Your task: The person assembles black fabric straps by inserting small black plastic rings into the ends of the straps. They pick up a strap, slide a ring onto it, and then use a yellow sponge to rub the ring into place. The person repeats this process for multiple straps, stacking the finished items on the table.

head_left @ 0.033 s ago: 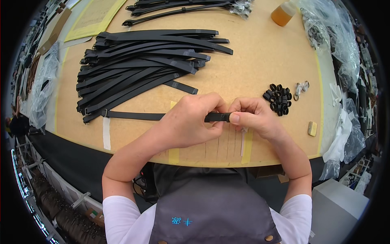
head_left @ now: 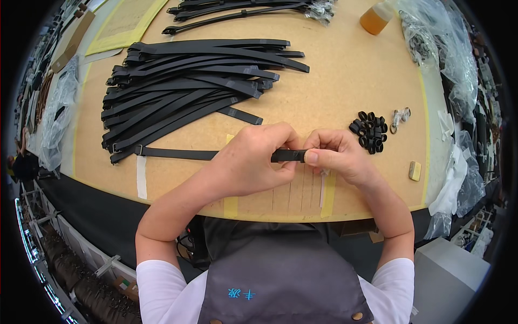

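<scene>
A narrow black strap (head_left: 181,154) lies across the near part of the table, a small buckle (head_left: 140,149) at its left end. My left hand (head_left: 252,161) is closed around the strap near its right end, fingers and thumb curled over it. Just right of that, my right hand (head_left: 339,157) pinches the strap's tip between thumb and forefinger. A dark band seems to sit around the strap between the two hands, partly hidden by fingers. Right of my right hand is a cluster of small black loops (head_left: 370,132).
Beyond my hands, many black straps (head_left: 183,89) lie heaped, with another bundle (head_left: 237,14) farther back. A bottle of amber liquid (head_left: 376,19) stands at the far right. Plastic bags (head_left: 456,59) line the right edge, near a small yellowish block (head_left: 415,171) and metal rings (head_left: 400,117).
</scene>
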`<state>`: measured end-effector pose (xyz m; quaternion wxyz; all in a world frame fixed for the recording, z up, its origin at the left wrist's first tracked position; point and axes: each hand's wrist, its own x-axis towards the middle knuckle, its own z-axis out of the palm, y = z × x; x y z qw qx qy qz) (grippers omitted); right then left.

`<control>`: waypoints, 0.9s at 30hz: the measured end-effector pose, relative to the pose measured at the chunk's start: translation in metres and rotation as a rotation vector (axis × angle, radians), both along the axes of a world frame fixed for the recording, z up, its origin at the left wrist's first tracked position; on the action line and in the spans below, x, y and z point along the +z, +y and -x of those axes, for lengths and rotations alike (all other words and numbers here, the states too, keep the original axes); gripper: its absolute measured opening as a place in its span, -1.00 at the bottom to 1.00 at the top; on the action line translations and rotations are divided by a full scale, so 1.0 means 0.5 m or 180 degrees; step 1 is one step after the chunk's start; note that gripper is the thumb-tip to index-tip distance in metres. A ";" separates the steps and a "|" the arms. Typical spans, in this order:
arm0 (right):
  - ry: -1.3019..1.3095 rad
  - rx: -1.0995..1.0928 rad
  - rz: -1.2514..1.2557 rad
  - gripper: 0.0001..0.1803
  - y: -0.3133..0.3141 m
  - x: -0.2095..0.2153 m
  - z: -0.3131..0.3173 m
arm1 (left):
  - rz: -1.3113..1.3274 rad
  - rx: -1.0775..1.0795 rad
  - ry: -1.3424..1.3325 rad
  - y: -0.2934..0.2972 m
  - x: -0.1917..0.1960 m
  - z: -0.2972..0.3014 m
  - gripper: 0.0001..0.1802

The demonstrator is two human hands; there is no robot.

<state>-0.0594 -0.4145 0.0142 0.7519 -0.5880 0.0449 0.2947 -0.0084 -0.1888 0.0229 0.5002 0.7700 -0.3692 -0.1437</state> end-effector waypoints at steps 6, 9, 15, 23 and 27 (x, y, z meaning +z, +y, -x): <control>0.0015 0.0006 -0.0119 -0.79 0.000 -0.005 0.000 | 0.0227 0.0056 -0.0165 -0.002 -0.018 0.001 -0.73; -0.0018 0.0025 -0.0029 -0.78 -0.001 -0.007 0.000 | 0.0217 0.0036 -0.0059 -0.003 -0.016 0.002 -0.73; 0.0003 0.0007 -0.0055 -0.77 0.000 -0.010 0.000 | 0.0165 -0.0017 -0.0060 -0.004 -0.015 0.001 -0.73; -0.0075 -0.0046 0.0018 -0.78 0.005 -0.008 0.001 | 0.0219 0.0031 -0.0131 -0.005 -0.024 0.002 -0.72; -0.0058 -0.0050 0.0014 -0.79 0.013 0.003 0.001 | 0.0198 0.0042 -0.0114 -0.002 -0.022 0.003 -0.73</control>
